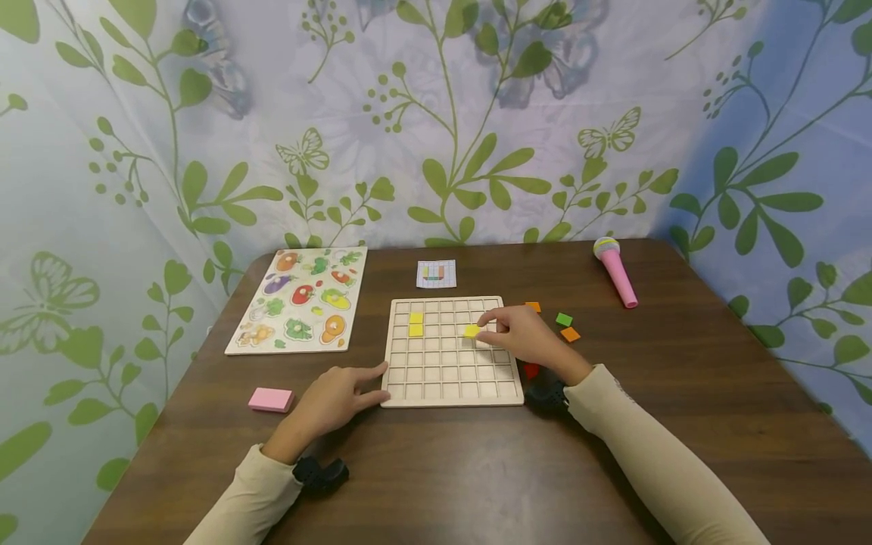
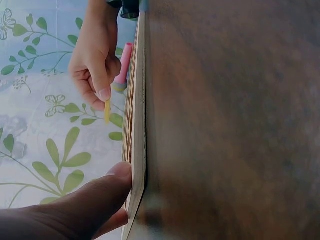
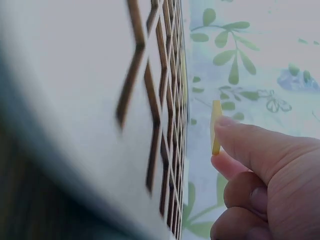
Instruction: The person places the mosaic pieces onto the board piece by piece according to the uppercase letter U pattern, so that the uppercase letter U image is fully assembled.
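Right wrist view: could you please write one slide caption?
A right hand pinches a yellow tile above a gridded board.

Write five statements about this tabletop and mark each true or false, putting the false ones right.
1. The right hand pinches a yellow tile. True.
2. That pinched tile lies flat in a cell of the grid board. False: the wrist views show it held up, clear of the board's surface.
3. The left hand rests on the pink block. False: its fingertips are at the left edge of the grid board.
4. Two other yellow tiles sit on the board in adjoining cells. True.
5. The microphone lies to the left of the board. False: it lies to the right, beyond the loose orange tile and green tile.
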Demonstrator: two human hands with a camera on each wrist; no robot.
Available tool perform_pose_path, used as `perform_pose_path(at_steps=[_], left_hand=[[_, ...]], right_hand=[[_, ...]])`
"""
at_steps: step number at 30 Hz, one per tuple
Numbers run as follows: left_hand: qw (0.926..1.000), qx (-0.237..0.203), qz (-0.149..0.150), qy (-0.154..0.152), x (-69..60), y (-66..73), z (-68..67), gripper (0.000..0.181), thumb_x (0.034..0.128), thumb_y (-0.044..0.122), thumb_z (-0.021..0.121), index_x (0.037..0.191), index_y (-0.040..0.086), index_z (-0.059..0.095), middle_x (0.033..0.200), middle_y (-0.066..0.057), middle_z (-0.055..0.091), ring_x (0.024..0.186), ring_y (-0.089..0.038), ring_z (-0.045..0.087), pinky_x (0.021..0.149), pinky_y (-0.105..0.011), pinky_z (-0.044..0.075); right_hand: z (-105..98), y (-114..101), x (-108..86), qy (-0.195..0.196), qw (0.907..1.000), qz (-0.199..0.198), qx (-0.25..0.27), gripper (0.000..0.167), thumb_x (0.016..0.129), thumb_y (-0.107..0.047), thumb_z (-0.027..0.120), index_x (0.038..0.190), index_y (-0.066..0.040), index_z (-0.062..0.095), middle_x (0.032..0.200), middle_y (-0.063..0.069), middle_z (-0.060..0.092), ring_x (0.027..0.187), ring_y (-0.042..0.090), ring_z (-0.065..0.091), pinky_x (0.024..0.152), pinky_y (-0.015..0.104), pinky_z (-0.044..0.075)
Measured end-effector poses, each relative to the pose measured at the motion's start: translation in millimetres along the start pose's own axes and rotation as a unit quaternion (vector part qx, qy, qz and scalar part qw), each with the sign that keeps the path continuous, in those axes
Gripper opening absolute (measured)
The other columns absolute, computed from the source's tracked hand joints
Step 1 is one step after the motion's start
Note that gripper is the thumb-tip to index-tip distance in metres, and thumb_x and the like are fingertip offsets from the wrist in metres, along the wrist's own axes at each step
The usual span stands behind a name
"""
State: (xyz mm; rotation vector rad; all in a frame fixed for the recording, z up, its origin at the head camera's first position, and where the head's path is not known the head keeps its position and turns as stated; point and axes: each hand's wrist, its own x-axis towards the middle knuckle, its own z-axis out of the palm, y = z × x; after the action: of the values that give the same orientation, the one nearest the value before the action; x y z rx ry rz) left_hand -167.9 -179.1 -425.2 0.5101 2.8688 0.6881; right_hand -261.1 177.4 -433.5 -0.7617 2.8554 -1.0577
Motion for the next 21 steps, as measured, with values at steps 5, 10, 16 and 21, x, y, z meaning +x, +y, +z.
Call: perform_pose_path(at_steps=[5, 10, 16, 21], left_hand=[[1.0, -0.001, 0.0, 0.001, 0.2, -0.3, 0.3, 0.06, 0.0926, 0.043, 0.074, 0.146, 0.021, 0.059, 0.053, 0.007, 0.037, 0.05, -0.009, 0.029, 0.049, -0.027, 0.028], [1.0, 0.001, -0.002, 0.002, 0.4, -0.3, 0.3, 0.06, 0.0926, 0.044, 0.074, 0.146, 0.021, 0.059, 0.053, 0.007, 0.038, 0.05, -0.009, 0.029, 0.05, -0.027, 0.028], [1.0, -0.001, -0.003, 0.003, 0.8, -0.5, 0.2, 0.06, 0.0926, 0.043, 0.074, 0.146, 0.021, 0.059, 0.053, 0.007, 0.039, 0.051, -0.01, 0.028, 0.05, -0.028, 0.028], [1.0, 0.006, -0.004, 0.003, 1.0, -1.4, 1.3, 0.06, 0.0924, 0.044, 0.074, 0.146, 0.022, 0.059, 0.054, 0.006, 0.039, 0.05, -0.01, 0.029, 0.05, -0.028, 0.028]], right_hand=[[8.3, -9.9, 5.0, 0.001, 0.9999, -0.015, 0.002, 0.021, 0.093, -0.032, 0.078, 0.108, -0.017, 0.077, 0.054, -0.005, 0.043, 0.045, 0.012, 0.035, 0.049, 0.028, 0.031], [14.4, -17.4, 7.4, 0.001, 0.9994, -0.034, 0.002, 0.022, 0.093, -0.032, 0.077, 0.109, -0.016, 0.077, 0.054, -0.005, 0.045, 0.044, 0.013, 0.036, 0.048, 0.028, 0.033], [20.4, -24.9, 9.8, 0.003, 0.9995, -0.03, 0.007, 0.022, 0.093, -0.032, 0.078, 0.108, -0.016, 0.077, 0.055, -0.005, 0.047, 0.046, 0.012, 0.037, 0.049, 0.028, 0.033], [27.2, -33.4, 12.6, -0.001, 0.9996, -0.03, 0.002, 0.021, 0.093, -0.031, 0.078, 0.107, -0.016, 0.077, 0.055, -0.005, 0.047, 0.047, 0.012, 0.038, 0.052, 0.029, 0.036]])
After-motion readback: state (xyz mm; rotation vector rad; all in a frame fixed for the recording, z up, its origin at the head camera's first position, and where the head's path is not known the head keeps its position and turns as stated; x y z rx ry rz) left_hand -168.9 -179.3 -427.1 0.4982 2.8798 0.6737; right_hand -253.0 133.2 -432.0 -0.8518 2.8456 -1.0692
